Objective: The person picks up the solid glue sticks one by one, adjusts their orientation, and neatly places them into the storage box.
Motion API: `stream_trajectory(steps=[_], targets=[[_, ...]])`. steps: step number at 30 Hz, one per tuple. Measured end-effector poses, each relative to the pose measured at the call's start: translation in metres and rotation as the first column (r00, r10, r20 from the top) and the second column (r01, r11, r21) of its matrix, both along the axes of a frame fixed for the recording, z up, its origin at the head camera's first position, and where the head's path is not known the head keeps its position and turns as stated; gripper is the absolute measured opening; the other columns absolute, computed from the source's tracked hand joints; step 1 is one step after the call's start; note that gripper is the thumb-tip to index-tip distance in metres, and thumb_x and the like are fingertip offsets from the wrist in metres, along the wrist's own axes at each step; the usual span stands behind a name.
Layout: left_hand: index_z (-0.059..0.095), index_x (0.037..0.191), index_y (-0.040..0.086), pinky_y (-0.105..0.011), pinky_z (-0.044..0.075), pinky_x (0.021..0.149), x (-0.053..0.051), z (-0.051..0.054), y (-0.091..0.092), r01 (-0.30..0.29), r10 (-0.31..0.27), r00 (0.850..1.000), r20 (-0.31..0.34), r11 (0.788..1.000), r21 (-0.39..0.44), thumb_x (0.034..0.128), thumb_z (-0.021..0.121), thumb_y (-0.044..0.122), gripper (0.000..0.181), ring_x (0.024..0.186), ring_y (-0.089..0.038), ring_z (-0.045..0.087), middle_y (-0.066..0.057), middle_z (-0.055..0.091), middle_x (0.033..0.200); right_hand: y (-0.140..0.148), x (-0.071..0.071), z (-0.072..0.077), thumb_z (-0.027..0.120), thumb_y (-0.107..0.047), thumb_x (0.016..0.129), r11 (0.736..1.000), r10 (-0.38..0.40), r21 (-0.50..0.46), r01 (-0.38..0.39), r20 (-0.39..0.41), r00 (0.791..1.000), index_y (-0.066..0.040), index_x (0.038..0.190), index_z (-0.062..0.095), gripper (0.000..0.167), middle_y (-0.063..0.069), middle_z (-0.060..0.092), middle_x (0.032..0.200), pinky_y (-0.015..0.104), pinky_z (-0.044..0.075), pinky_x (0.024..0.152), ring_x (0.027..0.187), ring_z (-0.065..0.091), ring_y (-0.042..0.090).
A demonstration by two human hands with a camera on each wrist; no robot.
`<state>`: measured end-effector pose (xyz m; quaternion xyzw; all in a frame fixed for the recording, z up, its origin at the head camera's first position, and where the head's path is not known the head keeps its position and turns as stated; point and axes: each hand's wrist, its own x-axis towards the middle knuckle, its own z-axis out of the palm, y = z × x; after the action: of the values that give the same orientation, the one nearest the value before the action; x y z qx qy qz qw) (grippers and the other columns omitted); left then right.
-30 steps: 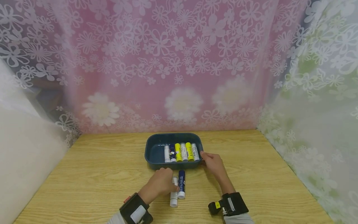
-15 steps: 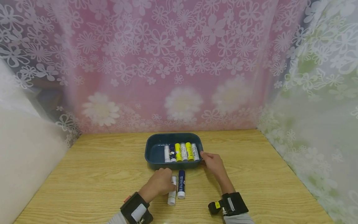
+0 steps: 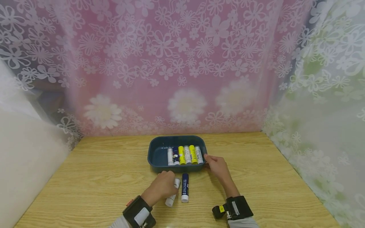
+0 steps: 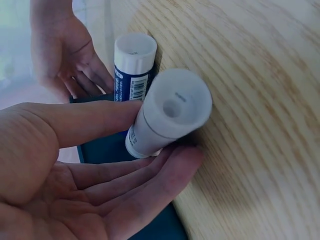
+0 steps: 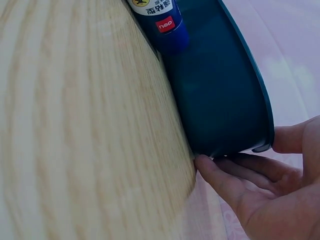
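Observation:
My left hand (image 3: 162,187) pinches a white glue stick (image 3: 171,201) between thumb and fingers, just in front of a dark teal tray (image 3: 155,168). In the left wrist view, that glue stick (image 4: 177,102) points its round end at the camera, and the fingers curl below it. To its right a dark blue glue stick (image 3: 185,187) with a white end lies on the table, untouched. My right hand (image 3: 219,167) grips the tray's right end; the right wrist view has the thumb at the rim and the fingertips low on the wall (image 5: 220,120).
Inside the tray, several glue sticks (image 3: 182,155), white, yellow and blue, lie in a row toward the right side. The wood-grain table (image 3: 108,174) runs back to a pink flowered curtain (image 3: 182,63), with translucent sheets at both sides.
The white glue stick has shifted left, away from the blue one, and its near end has swung left so it lies slanted. My right hand and the tray have stayed put.

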<state>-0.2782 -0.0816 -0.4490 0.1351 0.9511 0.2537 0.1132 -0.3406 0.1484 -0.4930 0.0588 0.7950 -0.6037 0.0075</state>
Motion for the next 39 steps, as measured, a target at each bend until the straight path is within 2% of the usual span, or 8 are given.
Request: stream_trajectory(steps=[12,19,26,39], targets=[[0.065,0.083,-0.003,-0.026,0.051,0.044,0.0001,0.0007,0.0009,-0.026,0.026,0.999,-0.022,1.0,-0.005,0.0748,0.086,0.004,0.024,0.056,-0.017,0.058,-0.008,0.058,0.07,0.0008,0.0001,0.0009,0.053,-0.028,0.107,1.0,0.007,0.007,-0.007,0.008,1.0,0.01,0.135,0.059,0.048,0.029,0.06,0.137,0.044,0.058,0.096,0.122,0.065,0.04],[0.066,0.086,-0.002,-0.027,0.05,0.048,-0.0008,-0.0011,0.0017,-0.034,0.03,0.997,-0.068,0.998,-0.06,0.0728,0.088,0.005,0.027,0.061,-0.019,0.057,-0.009,0.059,0.073,0.0012,0.0006,0.0003,0.053,-0.028,0.106,1.0,0.007,0.005,-0.007,0.005,1.0,0.01,0.135,0.059,0.048,0.029,0.061,0.136,0.044,0.059,0.095,0.12,0.066,0.039],[0.067,0.095,-0.005,-0.031,0.052,0.053,-0.0016,-0.0008,0.004,-0.05,0.042,0.996,-0.075,0.993,-0.103,0.0727,0.088,0.006,0.033,0.066,-0.02,0.056,-0.011,0.06,0.078,0.0013,0.0005,0.0012,0.053,-0.028,0.107,1.0,0.012,-0.001,-0.012,0.007,1.0,0.01,0.136,0.058,0.048,0.03,0.059,0.138,0.045,0.058,0.097,0.122,0.064,0.04],[0.068,0.091,-0.004,-0.029,0.049,0.049,-0.0004,-0.0043,0.005,-0.057,0.041,0.992,-0.12,0.989,-0.133,0.073,0.088,0.008,0.029,0.063,-0.019,0.054,-0.009,0.058,0.074,0.0008,0.0001,0.0007,0.053,-0.027,0.106,1.0,0.003,0.0,-0.003,0.002,1.0,0.01,0.135,0.059,0.047,0.029,0.061,0.136,0.044,0.059,0.095,0.12,0.066,0.039]])
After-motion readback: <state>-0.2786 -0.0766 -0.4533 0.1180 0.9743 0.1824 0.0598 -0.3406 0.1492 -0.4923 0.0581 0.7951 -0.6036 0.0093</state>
